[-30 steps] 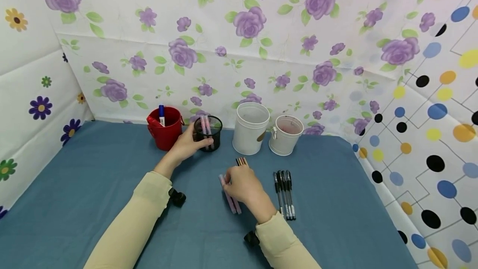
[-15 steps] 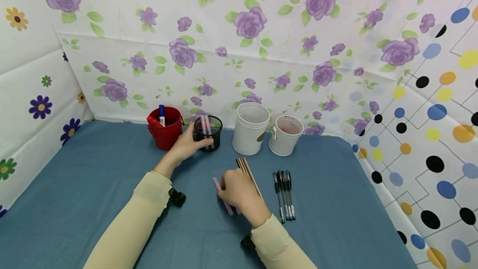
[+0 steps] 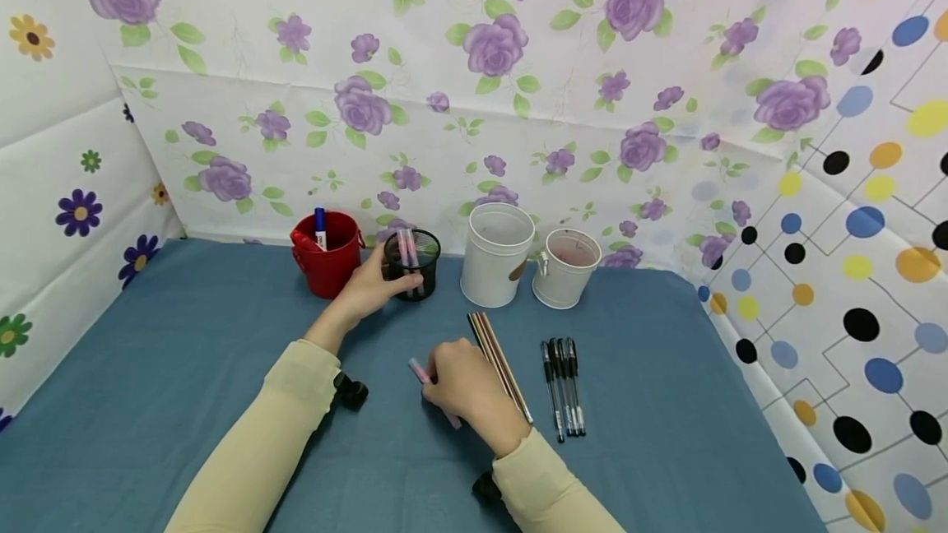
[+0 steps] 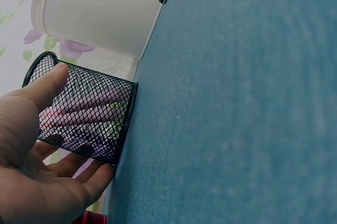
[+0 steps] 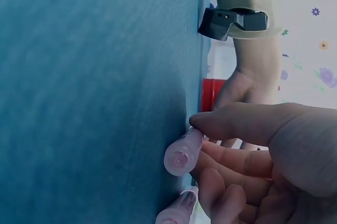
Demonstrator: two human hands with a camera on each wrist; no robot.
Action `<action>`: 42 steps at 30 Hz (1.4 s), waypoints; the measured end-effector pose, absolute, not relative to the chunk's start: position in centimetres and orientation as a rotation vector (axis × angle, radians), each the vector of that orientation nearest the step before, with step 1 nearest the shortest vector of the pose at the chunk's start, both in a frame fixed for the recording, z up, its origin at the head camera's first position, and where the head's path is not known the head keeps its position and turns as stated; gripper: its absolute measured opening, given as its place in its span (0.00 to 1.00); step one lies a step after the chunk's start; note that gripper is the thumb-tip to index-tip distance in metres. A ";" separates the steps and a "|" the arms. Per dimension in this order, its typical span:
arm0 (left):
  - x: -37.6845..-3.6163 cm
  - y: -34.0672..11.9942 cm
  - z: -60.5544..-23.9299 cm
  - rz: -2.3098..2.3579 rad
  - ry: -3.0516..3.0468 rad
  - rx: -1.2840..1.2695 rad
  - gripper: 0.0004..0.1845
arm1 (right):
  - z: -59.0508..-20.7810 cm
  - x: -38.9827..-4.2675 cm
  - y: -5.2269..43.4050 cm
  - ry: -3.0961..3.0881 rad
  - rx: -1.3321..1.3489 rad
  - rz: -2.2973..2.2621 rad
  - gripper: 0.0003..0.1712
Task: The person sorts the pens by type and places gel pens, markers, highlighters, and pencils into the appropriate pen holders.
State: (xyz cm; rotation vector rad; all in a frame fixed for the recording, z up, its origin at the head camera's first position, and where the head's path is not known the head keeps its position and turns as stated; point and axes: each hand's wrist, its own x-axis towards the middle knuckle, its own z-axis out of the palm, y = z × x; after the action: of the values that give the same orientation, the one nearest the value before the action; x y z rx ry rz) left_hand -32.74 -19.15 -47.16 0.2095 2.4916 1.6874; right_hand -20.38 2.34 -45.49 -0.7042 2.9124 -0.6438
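The right hand (image 3: 462, 385) draws nearer and leftward across the desk (image 3: 185, 368), dragging the pink pens (image 3: 420, 372) with it. The brown pencils (image 3: 499, 364), mostly hidden under the hand a second ago, now lie exposed along their whole length.

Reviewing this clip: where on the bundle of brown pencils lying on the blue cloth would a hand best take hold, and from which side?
Pinch the brown pencils around mid-length, from above and from their right. They lie flat and side by side, running away from the person, so the middle balances them. The right hand with its pink pens crowds their left, while a bare strip separates them from the black pens on the right.
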 end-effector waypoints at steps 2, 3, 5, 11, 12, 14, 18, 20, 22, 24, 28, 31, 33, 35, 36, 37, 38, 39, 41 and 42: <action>-32.8 -19.1 -47.2 1.685 2.494 0.210 0.54 | -45.5 -20.5 2.3 2.908 -0.696 -0.647 0.06; -32.8 -19.1 -47.2 1.684 2.494 0.209 0.54 | -45.5 -20.5 2.3 2.904 -0.691 -0.648 0.06; -32.8 -19.1 -47.2 1.686 2.492 0.208 0.54 | -45.5 -20.6 2.3 2.899 -0.691 -0.661 0.05; -32.7 -19.1 -47.1 1.695 2.493 0.200 0.52 | -45.2 -20.8 2.3 2.880 -0.703 -0.704 0.04; -32.7 -19.1 -47.1 1.694 2.495 0.202 0.52 | -45.1 -20.8 2.3 2.877 -0.702 -0.715 0.04; -32.8 -19.1 -47.1 1.691 2.500 0.205 0.52 | -45.0 -20.9 2.4 2.872 -0.702 -0.740 0.04; -32.7 -19.1 -47.1 1.681 2.507 0.199 0.53 | -44.8 -21.1 2.7 2.886 -0.739 -0.808 0.03; -32.7 -19.1 -47.1 1.677 2.508 0.194 0.53 | -44.7 -21.2 2.9 2.879 -0.755 -0.851 0.02; -32.8 -19.1 -47.1 1.675 2.508 0.193 0.54 | -44.5 -21.3 3.0 2.868 -0.759 -0.898 0.02; -32.8 -19.1 -47.2 1.673 2.508 0.197 0.55 | -44.3 -21.4 3.0 2.857 -0.747 -0.935 0.02; -32.9 -19.1 -47.2 1.670 2.505 0.193 0.55 | -44.1 -21.5 3.1 2.857 -0.725 -0.982 0.03; -32.8 -19.1 -47.1 1.674 2.502 0.191 0.55 | -44.0 -21.6 3.2 2.876 -0.724 -1.012 0.04; -32.8 -19.1 -47.1 1.680 2.499 0.195 0.55 | -44.0 -21.7 3.2 2.903 -0.732 -1.034 0.04; -32.9 -19.0 -47.2 1.684 2.501 0.201 0.54 | -44.0 -21.8 3.3 2.923 -0.744 -1.064 0.05; -32.9 -19.1 -47.2 1.686 2.502 0.203 0.54 | -44.0 -21.8 3.3 2.925 -0.745 -1.085 0.05; -32.9 -19.1 -47.2 1.686 2.504 0.206 0.54 | -43.9 -21.8 3.4 2.928 -0.747 -1.103 0.05; -32.9 -19.1 -47.2 1.686 2.505 0.207 0.54 | -43.9 -21.8 3.4 2.925 -0.746 -1.127 0.05; -32.9 -19.1 -47.3 1.685 2.509 0.209 0.54 | -43.9 -21.8 3.5 2.919 -0.745 -1.150 0.04; -32.9 -19.2 -47.3 1.684 2.512 0.210 0.54 | -43.9 -21.9 3.5 2.901 -0.740 -1.204 0.04; -32.9 -19.2 -47.3 1.684 2.512 0.212 0.54 | -43.9 -21.9 3.6 2.897 -0.741 -1.229 0.04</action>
State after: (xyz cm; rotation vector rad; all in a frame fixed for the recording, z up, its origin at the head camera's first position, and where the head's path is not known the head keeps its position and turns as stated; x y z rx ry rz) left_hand -32.88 -19.17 -47.33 0.2121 2.5118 1.6843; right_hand -21.94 3.57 -43.92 -0.7407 2.8974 -1.2291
